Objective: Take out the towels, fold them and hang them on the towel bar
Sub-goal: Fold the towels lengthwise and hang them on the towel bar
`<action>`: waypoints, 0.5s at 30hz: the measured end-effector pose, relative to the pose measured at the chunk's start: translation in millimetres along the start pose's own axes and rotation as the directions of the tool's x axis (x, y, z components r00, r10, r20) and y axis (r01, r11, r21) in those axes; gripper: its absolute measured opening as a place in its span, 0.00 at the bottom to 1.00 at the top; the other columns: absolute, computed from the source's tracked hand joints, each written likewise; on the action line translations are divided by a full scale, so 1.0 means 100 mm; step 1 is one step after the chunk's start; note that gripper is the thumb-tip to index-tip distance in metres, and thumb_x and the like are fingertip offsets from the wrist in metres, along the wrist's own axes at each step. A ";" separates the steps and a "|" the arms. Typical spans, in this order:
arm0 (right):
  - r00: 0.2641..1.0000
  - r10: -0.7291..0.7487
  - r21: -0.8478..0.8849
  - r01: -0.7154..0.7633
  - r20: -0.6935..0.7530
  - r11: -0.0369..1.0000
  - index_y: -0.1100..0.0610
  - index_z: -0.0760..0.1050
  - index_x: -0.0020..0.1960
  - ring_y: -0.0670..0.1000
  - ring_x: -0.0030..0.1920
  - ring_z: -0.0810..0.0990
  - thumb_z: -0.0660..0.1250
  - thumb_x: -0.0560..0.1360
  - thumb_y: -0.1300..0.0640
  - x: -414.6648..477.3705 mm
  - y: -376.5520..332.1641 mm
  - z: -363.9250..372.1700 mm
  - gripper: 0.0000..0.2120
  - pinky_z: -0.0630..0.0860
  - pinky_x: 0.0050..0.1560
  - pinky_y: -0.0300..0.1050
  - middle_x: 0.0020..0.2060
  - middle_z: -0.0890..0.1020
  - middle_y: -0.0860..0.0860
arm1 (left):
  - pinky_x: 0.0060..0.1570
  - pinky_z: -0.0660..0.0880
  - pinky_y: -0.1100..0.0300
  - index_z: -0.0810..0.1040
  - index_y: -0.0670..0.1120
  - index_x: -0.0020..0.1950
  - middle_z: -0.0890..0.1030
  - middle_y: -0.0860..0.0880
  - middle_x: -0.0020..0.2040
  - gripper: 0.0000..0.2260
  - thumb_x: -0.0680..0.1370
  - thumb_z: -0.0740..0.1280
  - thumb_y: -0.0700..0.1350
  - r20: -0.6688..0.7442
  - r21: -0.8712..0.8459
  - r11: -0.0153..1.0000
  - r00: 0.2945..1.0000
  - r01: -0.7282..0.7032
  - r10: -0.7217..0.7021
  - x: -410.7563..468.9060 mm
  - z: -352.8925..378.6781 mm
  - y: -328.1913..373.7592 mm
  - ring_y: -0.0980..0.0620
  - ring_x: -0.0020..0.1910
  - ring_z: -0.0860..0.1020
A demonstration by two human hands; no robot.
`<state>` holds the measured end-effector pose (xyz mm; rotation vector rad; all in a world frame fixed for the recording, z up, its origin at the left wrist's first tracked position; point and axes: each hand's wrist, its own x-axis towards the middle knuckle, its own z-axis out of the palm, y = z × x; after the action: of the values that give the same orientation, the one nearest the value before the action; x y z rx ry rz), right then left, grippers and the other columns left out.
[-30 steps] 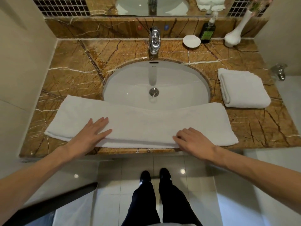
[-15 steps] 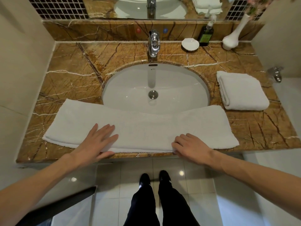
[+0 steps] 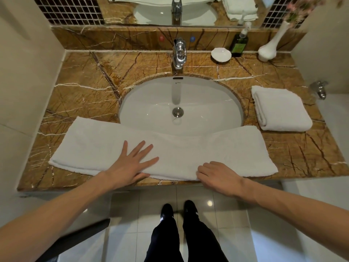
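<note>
On towel (image 3: 188,154): flat left, curled right hands

2 bare forearms with no sleeves, watch or rings in sight, left hand (image 3: 130,163), right hand (image 3: 220,176), black trousers (image 3: 181,241) on 2 legs, black shoes (image 3: 179,209) with a slight shine, a small pale mark on the left shoe

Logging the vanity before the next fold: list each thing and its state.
long towel: laid flat lengthwise along counter's front edge
folded towel: folded, lying right of the sink
left hand: flat, fingers spread on long towel
right hand: knuckles bent at towel's near edge
sink: dry-looking
faucet: no water running
</note>
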<state>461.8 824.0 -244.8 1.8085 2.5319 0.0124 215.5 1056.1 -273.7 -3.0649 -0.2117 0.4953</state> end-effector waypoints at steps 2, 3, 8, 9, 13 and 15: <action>1.000 0.009 0.002 -0.009 0.026 1.000 0.56 0.75 0.34 0.50 0.29 0.73 0.75 0.59 0.63 0.01 -0.01 0.02 0.10 0.69 0.26 0.42 0.31 0.76 0.50 | 0.65 0.51 0.27 0.55 0.57 0.76 0.54 0.42 0.77 0.27 0.78 0.45 0.63 0.010 -0.005 1.000 1.000 0.002 -0.002 -0.01 -0.02 0.03 0.36 0.75 0.51; 0.999 0.020 0.008 -0.021 0.034 1.000 0.56 0.75 0.34 0.50 0.29 0.73 0.75 0.61 0.62 0.02 -0.01 0.03 0.09 0.69 0.26 0.42 0.31 0.76 0.50 | 0.66 0.49 0.27 0.52 0.57 0.77 0.52 0.42 0.77 0.27 0.78 0.43 0.63 0.008 -0.012 1.000 1.000 0.007 -0.007 -0.01 0.00 0.04 0.37 0.75 0.49; 0.995 0.099 0.162 -0.102 0.024 0.982 0.57 0.75 0.38 0.51 0.32 0.73 0.59 0.76 0.54 0.04 0.02 -0.02 0.12 0.69 0.31 0.46 0.34 0.76 0.51 | 0.70 0.35 0.35 0.46 0.58 0.77 0.42 0.48 0.78 0.28 0.79 0.40 0.64 -0.063 -0.173 0.983 0.995 0.063 -0.074 -0.03 0.01 0.08 0.45 0.76 0.37; 0.992 0.129 0.177 -0.129 0.015 0.976 0.57 0.76 0.40 0.52 0.33 0.73 0.57 0.77 0.54 0.07 0.05 -0.03 0.13 0.69 0.33 0.46 0.36 0.76 0.52 | 0.70 0.35 0.35 0.45 0.58 0.77 0.43 0.48 0.78 0.27 0.79 0.39 0.64 -0.073 -0.209 0.972 0.990 0.103 -0.121 -0.01 -0.01 0.09 0.46 0.76 0.37; 0.965 0.260 0.144 -0.264 0.045 0.954 0.59 0.77 0.53 0.59 0.50 0.76 0.55 0.78 0.53 0.19 0.13 -0.05 0.15 0.71 0.52 0.51 0.52 0.78 0.59 | 0.67 0.31 0.34 0.39 0.58 0.76 0.36 0.47 0.77 0.31 0.74 0.32 0.67 -0.032 -0.264 0.898 0.927 0.353 -0.373 0.15 -0.08 0.14 0.43 0.75 0.33; 0.931 0.333 0.100 -0.349 0.149 0.932 0.59 0.71 0.66 0.62 0.67 0.69 0.53 0.80 0.49 0.24 0.17 0.00 0.21 0.63 0.67 0.58 0.67 0.71 0.63 | 0.66 0.32 0.34 0.36 0.58 0.76 0.32 0.46 0.76 0.32 0.73 0.31 0.68 0.006 -0.237 0.876 0.902 0.421 -0.432 0.22 -0.06 0.17 0.41 0.75 0.33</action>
<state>469.7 852.6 -244.5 2.1961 2.1456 -0.2529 240.0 1042.5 -276.1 -3.0928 -0.9863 0.3916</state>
